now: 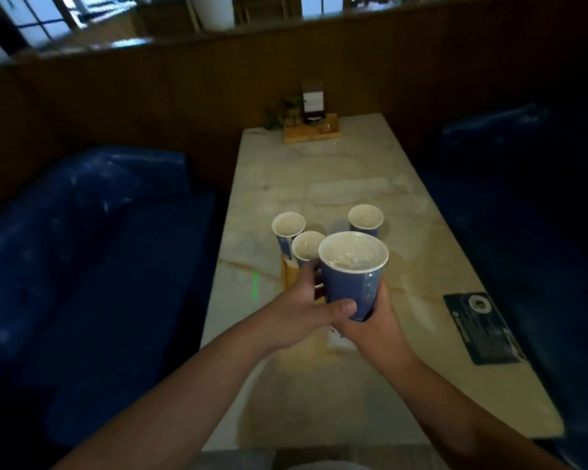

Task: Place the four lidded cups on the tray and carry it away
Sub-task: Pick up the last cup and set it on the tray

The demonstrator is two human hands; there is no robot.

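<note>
While lifted over the table's near half: near cup (pixel 352 278), blue, white-lidded, upright, held off the table (pixel 421 252).
Left hand (pixel 299 312): wrapped on near cup from 9 o'clock, thumb (pixel 343 307) across its lower front, other fingers hidden behind.
Right hand (pixel 375 322): cupped under and around near cup's base from 4 o'clock, fingers curled shut on it.
Mid cup (pixel 306 247): just behind near cup at 11 o'clock, partly hidden by left hand.
Left cup (pixel 287 228): at 11 o'clock, touching or just beside mid cup; cannot tell which.
Far cup (pixel 365 218): at 12 o'clock, apart from the others, standing on table.
Tray (pixel 291 276): tan edge glimpsed under mid cup, mostly hidden.
Card (pixel 482 329): dark, flat, at 3 o'clock near table's right edge.
Stand (pixel 311 130): wooden, at table's far end.
Seats (pixel 92 252): blue, both sides.
</note>
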